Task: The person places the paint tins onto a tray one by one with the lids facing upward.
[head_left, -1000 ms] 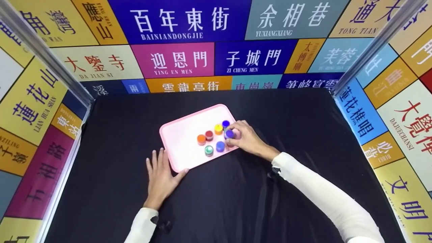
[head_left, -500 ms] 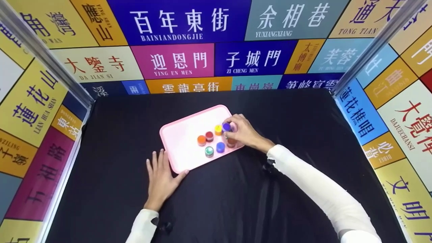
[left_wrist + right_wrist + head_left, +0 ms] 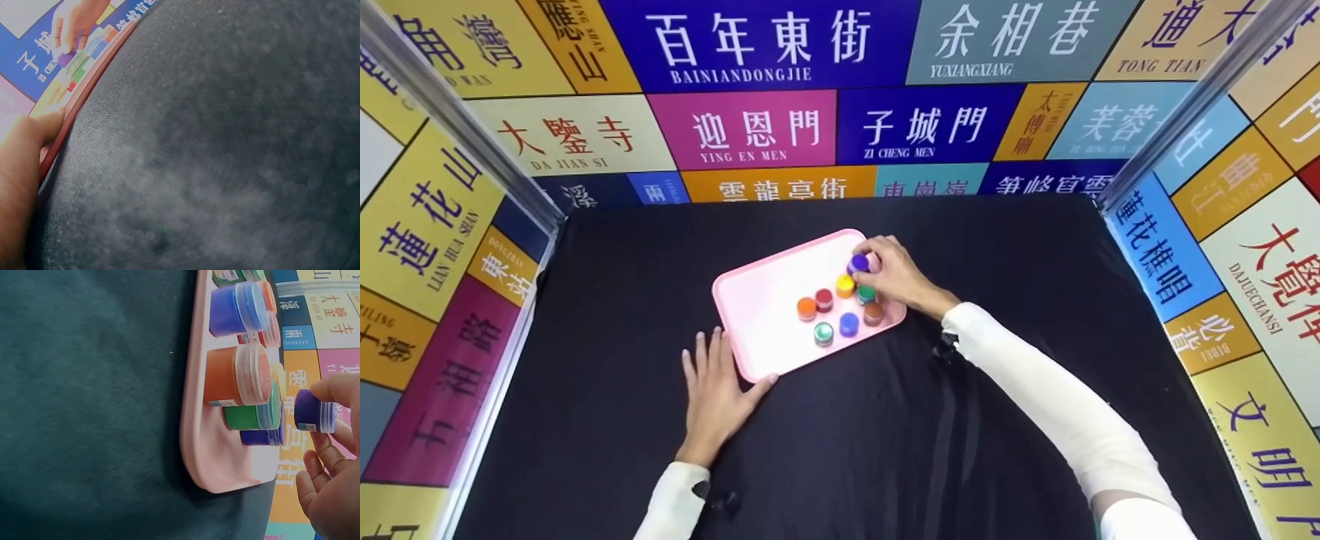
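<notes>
Thumb and fingers of my right hand (image 3: 898, 271) pinch a small purple paint jar (image 3: 306, 410) over the right side of a pink tray (image 3: 765, 292). In the right wrist view the jar stands apart from those below. Nearby on the tray are a yellow jar (image 3: 845, 286), a green jar (image 3: 867, 293), a brown jar (image 3: 874, 313) and a dark blue-purple jar (image 3: 256, 437), mostly hidden behind the green one. My left hand (image 3: 716, 397) lies with fingers spread at the tray's left corner, its thumb touching the near rim.
Also on the tray are an orange jar (image 3: 806, 308), a red jar (image 3: 824, 300), a blue jar (image 3: 849, 324) and a clear-sided green jar (image 3: 823, 334). Black cloth (image 3: 840, 450) covers the table. Colourful lettered panels (image 3: 765, 45) enclose the back and sides.
My right hand has carried the purple jar toward the tray's far side and slightly left, uncovering the brown and green jars. My left hand stays in place.
</notes>
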A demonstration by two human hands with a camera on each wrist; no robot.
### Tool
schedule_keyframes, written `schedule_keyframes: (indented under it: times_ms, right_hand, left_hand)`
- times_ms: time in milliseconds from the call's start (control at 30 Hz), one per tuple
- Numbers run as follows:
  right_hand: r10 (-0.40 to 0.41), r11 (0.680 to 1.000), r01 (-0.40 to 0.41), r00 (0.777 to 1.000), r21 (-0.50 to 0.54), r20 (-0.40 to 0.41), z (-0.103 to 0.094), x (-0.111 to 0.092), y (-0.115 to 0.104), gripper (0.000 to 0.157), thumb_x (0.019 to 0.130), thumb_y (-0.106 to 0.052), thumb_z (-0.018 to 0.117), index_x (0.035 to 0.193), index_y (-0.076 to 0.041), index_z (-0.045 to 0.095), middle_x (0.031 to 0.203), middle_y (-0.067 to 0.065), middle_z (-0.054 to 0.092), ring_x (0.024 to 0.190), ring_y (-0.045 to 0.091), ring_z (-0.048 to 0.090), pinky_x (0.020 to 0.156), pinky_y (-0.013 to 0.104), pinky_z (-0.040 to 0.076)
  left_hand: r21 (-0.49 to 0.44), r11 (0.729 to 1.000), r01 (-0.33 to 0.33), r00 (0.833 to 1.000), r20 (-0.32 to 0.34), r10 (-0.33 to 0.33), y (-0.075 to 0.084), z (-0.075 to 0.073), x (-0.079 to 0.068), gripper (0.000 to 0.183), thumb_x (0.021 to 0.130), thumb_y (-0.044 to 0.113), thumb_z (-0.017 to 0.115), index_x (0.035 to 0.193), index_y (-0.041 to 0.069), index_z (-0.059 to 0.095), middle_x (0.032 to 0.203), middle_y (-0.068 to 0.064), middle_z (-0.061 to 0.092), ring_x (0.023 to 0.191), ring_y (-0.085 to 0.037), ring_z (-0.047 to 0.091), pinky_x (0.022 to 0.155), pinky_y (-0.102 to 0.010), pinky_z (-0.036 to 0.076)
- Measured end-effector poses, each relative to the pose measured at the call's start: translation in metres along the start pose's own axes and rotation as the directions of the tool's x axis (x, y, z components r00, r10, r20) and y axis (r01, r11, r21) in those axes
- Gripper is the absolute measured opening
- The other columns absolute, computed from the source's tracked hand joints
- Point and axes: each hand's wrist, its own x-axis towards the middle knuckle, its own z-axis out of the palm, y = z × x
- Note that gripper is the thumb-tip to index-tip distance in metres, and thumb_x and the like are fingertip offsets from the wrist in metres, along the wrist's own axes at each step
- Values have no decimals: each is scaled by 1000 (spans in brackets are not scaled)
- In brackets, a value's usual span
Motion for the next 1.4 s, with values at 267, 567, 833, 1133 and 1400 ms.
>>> schedule_keyframes:
  times_ms: [267,567,833,1133,1400]
  right_hand:
    - [-28,1000,28,999,-5,21,10,15,-1,33,93,-13,89,121,-3,76,117,13,73,118,34,56,106,43,43]
    - [-4,1000,4,1000,13,30,25,22,-1,28,94,-16,88,119,-6,77,118,10,72,118,30,55,106,41,42]
    - [3,998,-8,997,56,81,42,26,-5,32,93,-9,88,121,-2,75,119,14,71,113,30,64,106,41,50]
    - [-24,999,29,995,-42,95,48,27,-3,30,93,-11,87,119,-1,77,113,15,72,116,33,63,102,41,50]
    - [-9,997,16,995,-70,101,49,27,-3,32,94,-15,86,123,-3,78,117,14,73,120,32,62,104,41,51]
  left_hand:
    - [7,1000,-2,1000,1,2,0,0,1,120,90,73,75,169,-5,32,176,-28,31,167,-51,14,133,-69,0]
    - [-8,1000,-2,1000,13,2,3,2,1,120,91,75,74,169,-4,32,177,-27,29,167,-51,14,133,-69,0]
    - [-11,1000,-3,1000,-1,3,1,1,0,118,92,74,74,169,-6,33,176,-28,30,167,-52,15,133,-69,0]
    - [-11,1000,5,1000,5,-5,-1,-1,0,118,91,74,75,170,-5,32,177,-26,29,167,-50,14,133,-68,-1]
    - [0,1000,18,1000,25,-18,0,-1,1,120,91,75,73,170,-4,31,178,-25,27,168,-49,11,134,-66,-3]
